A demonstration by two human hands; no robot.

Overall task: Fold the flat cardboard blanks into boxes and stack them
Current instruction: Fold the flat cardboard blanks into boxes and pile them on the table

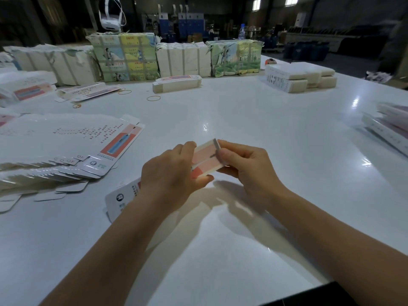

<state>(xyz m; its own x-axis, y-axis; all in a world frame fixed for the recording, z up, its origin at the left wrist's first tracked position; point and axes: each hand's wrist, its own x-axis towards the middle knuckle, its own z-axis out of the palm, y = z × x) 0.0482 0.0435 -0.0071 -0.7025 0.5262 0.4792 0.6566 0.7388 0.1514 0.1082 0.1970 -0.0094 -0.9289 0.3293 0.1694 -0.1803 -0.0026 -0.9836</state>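
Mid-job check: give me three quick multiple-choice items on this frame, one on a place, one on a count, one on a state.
1. Where does the fanned pile of flat blanks lie?
A. the person's left
B. the person's right
C. the table's far edge

2. How many rubber bands lie loose on the table?
A. one
B. three
C. six

3. What holds the box?
A. left hand only
B. neither hand
C. both hands

Key: 1 A, the pile spreads over the left side. 2 B, bands and show. 3 C, the left hand and right hand grip it above the table.
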